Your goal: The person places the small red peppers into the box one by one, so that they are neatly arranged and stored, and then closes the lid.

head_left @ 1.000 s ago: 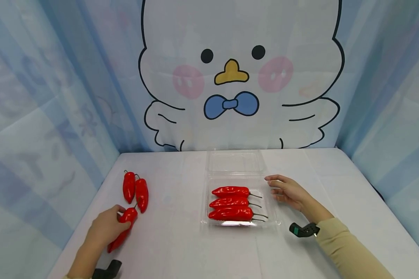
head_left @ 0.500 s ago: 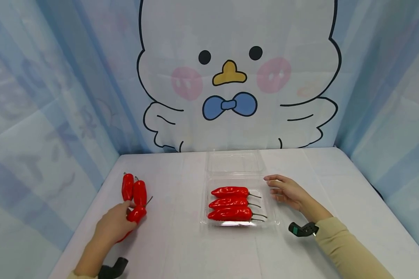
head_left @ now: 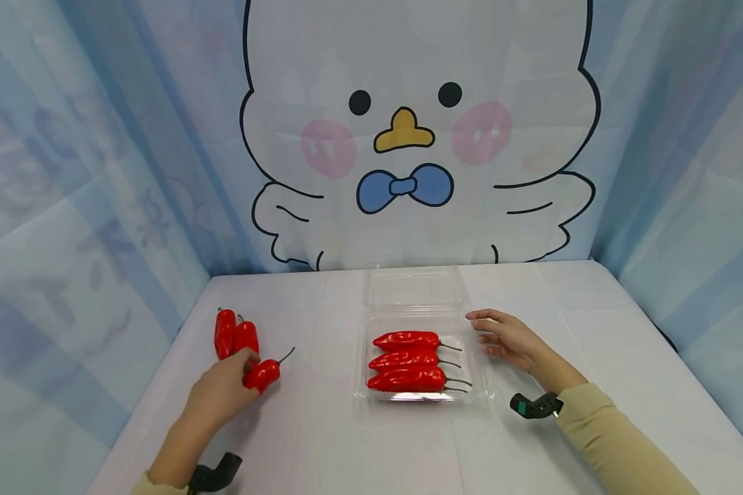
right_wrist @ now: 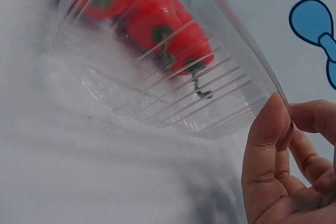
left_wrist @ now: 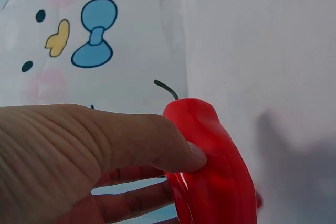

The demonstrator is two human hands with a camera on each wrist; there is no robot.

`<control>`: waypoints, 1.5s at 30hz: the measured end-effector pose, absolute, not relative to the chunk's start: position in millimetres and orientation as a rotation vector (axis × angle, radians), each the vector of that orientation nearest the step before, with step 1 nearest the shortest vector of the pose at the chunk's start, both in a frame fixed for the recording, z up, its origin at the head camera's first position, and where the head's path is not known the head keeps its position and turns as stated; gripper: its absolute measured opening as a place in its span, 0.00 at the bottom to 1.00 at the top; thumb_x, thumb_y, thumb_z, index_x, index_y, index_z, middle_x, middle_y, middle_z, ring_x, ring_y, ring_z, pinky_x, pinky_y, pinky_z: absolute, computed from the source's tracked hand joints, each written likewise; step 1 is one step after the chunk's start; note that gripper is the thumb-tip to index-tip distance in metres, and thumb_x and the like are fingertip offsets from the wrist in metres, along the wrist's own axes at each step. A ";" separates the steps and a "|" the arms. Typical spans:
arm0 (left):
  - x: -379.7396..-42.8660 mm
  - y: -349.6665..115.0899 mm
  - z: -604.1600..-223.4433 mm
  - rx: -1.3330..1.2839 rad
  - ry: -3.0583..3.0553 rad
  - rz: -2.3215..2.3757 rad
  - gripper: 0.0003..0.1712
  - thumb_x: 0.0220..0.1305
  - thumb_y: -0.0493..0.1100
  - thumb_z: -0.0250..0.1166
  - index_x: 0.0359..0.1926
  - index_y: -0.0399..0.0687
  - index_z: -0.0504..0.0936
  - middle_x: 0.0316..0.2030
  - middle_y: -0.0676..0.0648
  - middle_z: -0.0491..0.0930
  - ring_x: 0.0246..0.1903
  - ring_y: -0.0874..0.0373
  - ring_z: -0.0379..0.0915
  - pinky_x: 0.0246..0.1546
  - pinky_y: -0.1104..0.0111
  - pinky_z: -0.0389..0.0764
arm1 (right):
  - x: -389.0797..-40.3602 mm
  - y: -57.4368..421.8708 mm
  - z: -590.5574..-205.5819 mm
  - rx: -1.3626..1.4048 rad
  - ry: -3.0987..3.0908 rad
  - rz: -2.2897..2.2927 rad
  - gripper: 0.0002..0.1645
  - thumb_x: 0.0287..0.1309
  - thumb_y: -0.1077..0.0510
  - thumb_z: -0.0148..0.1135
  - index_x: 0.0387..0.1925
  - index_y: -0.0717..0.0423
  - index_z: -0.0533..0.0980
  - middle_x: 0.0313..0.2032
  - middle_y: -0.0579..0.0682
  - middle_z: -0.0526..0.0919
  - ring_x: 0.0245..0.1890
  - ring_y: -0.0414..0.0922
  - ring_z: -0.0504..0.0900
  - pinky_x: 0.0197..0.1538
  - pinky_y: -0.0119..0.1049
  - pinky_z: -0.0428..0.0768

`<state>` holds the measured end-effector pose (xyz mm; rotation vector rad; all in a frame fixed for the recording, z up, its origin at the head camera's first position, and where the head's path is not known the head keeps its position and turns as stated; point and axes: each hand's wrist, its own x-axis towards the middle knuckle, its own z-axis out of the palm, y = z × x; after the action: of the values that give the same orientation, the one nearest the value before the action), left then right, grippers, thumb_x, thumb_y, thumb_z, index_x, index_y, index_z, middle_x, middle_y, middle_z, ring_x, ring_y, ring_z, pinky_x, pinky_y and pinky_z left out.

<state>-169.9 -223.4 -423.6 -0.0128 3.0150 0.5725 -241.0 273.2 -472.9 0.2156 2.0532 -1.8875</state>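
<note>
My left hand [head_left: 225, 392] grips a glossy red chili pepper [head_left: 265, 375], its green stem pointing up and right. In the left wrist view the thumb presses across that pepper's upper part, fingers behind it. Just beyond this hand lie two more red chili peppers, one [head_left: 225, 333] beside the other [head_left: 246, 335], partly covered by the hand. A clear plastic container [head_left: 417, 397] holds several red chili peppers [head_left: 408, 361] in parallel rows, stems to the right. At its right side, my right hand [head_left: 510, 340] pinches the rim between thumb and index finger, as the right wrist view shows.
The container's clear lid [head_left: 415, 289] is folded back toward the rear edge of the white-covered table [head_left: 322, 440]. Pale blue curtains [head_left: 93, 206] stand at both sides, and a printed cloth with a cartoon bird [head_left: 402, 227] hangs behind.
My left hand has lifted its chili pepper and moved right and slightly away, passing in front of the two lying peppers. My right hand stays at the container's rim.
</note>
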 end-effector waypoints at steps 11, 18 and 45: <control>-174.5 -204.2 -412.1 0.078 3.071 0.597 0.36 0.41 0.38 0.83 0.54 0.39 0.79 0.46 0.39 0.85 0.44 0.44 0.80 0.41 0.47 0.88 | -242.8 270.7 -471.7 0.219 2.077 -1.864 0.29 0.76 0.52 0.57 0.71 0.60 0.67 0.55 0.53 0.74 0.36 0.41 0.78 0.39 0.27 0.84; -177.5 -187.0 -399.3 0.173 3.083 0.633 0.36 0.42 0.36 0.82 0.56 0.40 0.79 0.48 0.40 0.85 0.44 0.45 0.81 0.42 0.49 0.88 | -245.2 268.8 -475.2 0.222 2.078 -1.865 0.29 0.76 0.52 0.57 0.71 0.60 0.67 0.57 0.53 0.74 0.37 0.42 0.78 0.40 0.27 0.85; -193.3 -120.6 -397.7 0.336 3.047 0.620 0.36 0.45 0.36 0.83 0.57 0.47 0.79 0.47 0.44 0.84 0.44 0.50 0.80 0.47 0.53 0.88 | -242.0 273.2 -475.3 0.219 2.059 -1.886 0.26 0.76 0.53 0.56 0.69 0.59 0.69 0.51 0.50 0.76 0.34 0.40 0.78 0.38 0.26 0.84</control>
<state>-193.3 -120.6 -397.7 0.3358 3.0465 0.6198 -242.0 273.2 -475.3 0.2189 2.0591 -1.8861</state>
